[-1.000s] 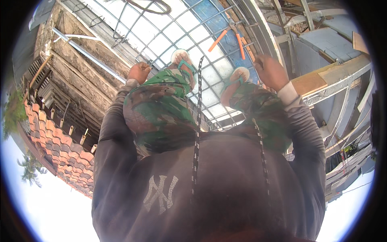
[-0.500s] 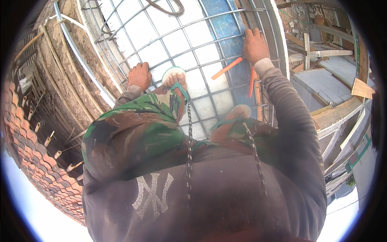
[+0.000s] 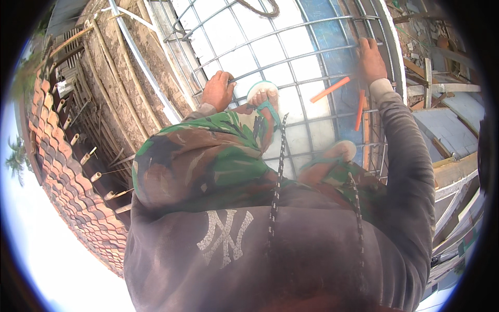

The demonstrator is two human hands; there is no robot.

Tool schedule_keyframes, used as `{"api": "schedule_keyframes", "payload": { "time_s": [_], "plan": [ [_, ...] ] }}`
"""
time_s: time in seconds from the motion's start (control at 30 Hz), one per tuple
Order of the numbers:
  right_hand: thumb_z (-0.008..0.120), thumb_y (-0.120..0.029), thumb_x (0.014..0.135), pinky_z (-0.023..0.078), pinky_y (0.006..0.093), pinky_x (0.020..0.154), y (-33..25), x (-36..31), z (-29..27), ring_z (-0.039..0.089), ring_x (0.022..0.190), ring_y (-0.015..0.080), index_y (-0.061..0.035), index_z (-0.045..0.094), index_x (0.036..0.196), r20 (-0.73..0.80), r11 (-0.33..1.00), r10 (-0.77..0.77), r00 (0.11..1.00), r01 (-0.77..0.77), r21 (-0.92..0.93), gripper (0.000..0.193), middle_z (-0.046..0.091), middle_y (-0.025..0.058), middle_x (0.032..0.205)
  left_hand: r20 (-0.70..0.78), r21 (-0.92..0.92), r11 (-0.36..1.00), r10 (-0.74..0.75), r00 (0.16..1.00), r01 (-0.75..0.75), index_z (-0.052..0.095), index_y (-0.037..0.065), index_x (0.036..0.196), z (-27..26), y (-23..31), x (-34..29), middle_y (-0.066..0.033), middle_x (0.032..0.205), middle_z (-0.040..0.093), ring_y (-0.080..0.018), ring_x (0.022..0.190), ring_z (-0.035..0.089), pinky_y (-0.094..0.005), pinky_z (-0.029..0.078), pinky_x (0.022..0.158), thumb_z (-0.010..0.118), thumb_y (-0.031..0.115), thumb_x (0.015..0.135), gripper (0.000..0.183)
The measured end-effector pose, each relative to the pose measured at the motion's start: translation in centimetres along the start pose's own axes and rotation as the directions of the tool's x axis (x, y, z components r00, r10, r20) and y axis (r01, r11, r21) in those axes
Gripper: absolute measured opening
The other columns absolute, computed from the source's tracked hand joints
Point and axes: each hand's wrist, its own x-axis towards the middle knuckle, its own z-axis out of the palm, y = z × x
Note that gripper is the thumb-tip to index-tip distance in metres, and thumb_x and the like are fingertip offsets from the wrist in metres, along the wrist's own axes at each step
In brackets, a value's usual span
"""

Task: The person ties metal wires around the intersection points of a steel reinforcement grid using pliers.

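Beneath me lies a grid of steel reinforcing bars (image 3: 307, 82) over white and blue sheeting. My left hand (image 3: 218, 89) is closed around a crosswise steel bar, just left of my sandalled foot (image 3: 265, 96). On the grid's right side, my right hand (image 3: 372, 61) has its fingers curled over a crosswise bar near the edge board; its grip is partly hidden by the back of the hand. Two orange strips lie close to that hand: one slanted (image 3: 330, 89), one nearly upright in view (image 3: 359, 110).
A dark looped cable or rod (image 3: 266, 11) rests on the grid's far part. Edge boards (image 3: 395, 57) flank the grid. Bamboo poles (image 3: 112, 78) and a clay-tiled roof (image 3: 67, 171) are at left. Timber framing (image 3: 427, 78) stands at right, and my other sandalled foot (image 3: 340, 151) is on the grid.
The view has swung, so everything appears farther right. My left hand sits slightly farther forward relative to my foot. Both hands stay on the bars, and the orange strips lie as before.
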Motion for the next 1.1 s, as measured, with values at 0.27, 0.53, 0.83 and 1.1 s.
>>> {"api": "schedule_keyframes", "payload": {
  "time_s": [0.27, 0.53, 0.83, 1.1],
  "plan": [
    [0.057, -0.010, 0.097, 0.053, 0.0507, 0.098, 0.2, 1.1, 0.7, 0.060, 0.119, 0.0425, -0.0084, 0.053, 0.128, 0.077, 0.973, -0.027, 0.997, 0.044, -0.228, 0.031, 0.054, 0.0199, 0.133, -0.060, -0.116, 0.991, 0.062, 0.996, -0.068, 0.062, 0.005, 0.106, 0.5, -0.5, 0.2, -0.0152, 0.104, 0.060, -0.0378, 0.103, 0.060, -0.0483, 0.047, 0.089, 0.068, 0.019, 0.093, 0.019],
    [0.062, -0.017, 0.096, 0.054, 0.0467, 0.094, -0.6, -2.6, -0.3, 0.062, 0.113, 0.0388, -0.0045, 0.058, 0.119, 0.150, 0.950, -0.118, 0.982, 0.156, -0.270, 0.027, 0.061, 0.0181, 0.120, -0.191, -0.132, 0.989, 0.036, 0.981, -0.062, 0.063, 0.007, 0.102, 2.5, -1.1, -1.7, -0.0143, 0.102, 0.059, -0.0369, 0.099, 0.059, -0.0481, 0.046, 0.087, 0.072, 0.018, 0.088, 0.020],
    [0.069, -0.021, 0.090, 0.049, 0.0472, 0.091, -2.0, -5.7, 0.8, 0.061, 0.108, 0.0322, -0.0096, 0.064, 0.107, -0.004, 0.975, -0.125, 0.992, 0.122, -0.187, 0.021, 0.061, 0.0113, 0.108, -0.149, 0.068, 0.998, 0.020, 0.989, -0.010, 0.062, 0.006, 0.108, 2.3, -2.7, -2.5, -0.0145, 0.103, 0.064, -0.0367, 0.102, 0.059, -0.0499, 0.041, 0.094, 0.069, 0.017, 0.090, 0.022],
    [0.069, -0.018, 0.089, 0.046, 0.0452, 0.094, -3.4, -3.7, 0.3, 0.059, 0.112, 0.0294, -0.0117, 0.066, 0.110, -0.033, 0.962, -0.124, 0.992, 0.112, -0.247, 0.022, 0.061, 0.0102, 0.109, -0.088, 0.300, 0.954, 0.039, 0.995, -0.011, 0.059, 0.007, 0.102, 0.9, -0.8, -0.8, -0.0125, 0.099, 0.068, -0.0325, 0.103, 0.062, -0.0479, 0.039, 0.099, 0.072, 0.019, 0.088, 0.022]
  ]
}}
